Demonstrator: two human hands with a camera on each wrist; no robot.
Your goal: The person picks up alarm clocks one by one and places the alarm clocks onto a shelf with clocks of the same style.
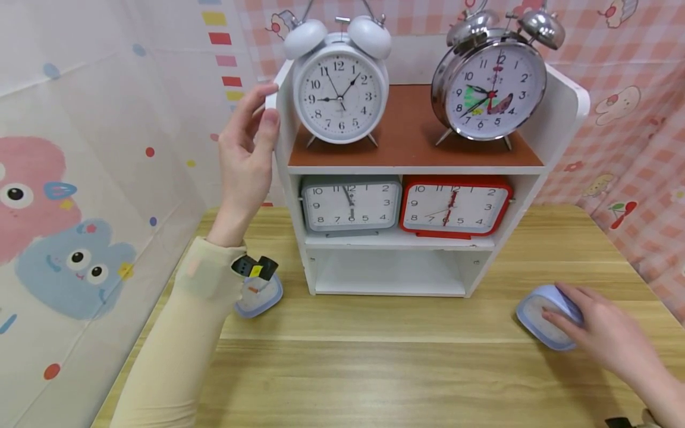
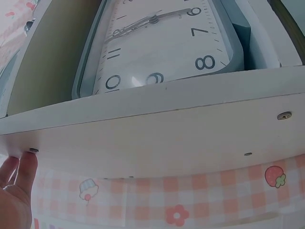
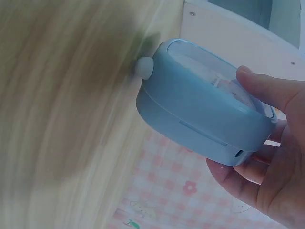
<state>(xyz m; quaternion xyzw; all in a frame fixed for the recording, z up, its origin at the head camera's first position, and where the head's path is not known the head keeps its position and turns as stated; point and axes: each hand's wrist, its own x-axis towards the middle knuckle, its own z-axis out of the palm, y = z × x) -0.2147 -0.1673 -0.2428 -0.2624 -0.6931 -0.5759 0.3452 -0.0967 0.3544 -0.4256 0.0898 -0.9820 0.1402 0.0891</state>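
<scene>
My right hand grips a small light-blue alarm clock at the table's right side. The thumb lies over its face and the fingers are behind it. Its small white foot shows close to the wood in the right wrist view. My left hand is up at the left side panel of a white shelf unit, fingertips touching the panel. On the shelf's brown top stand a white twin-bell clock and a silver twin-bell clock. Below them sit a grey clock and a red clock.
Another light-blue clock lies on the table left of the shelf, partly behind my left wrist. The shelf's bottom compartment has a white back. Patterned cloth hangs behind, and a cartoon-printed sheet is at the left.
</scene>
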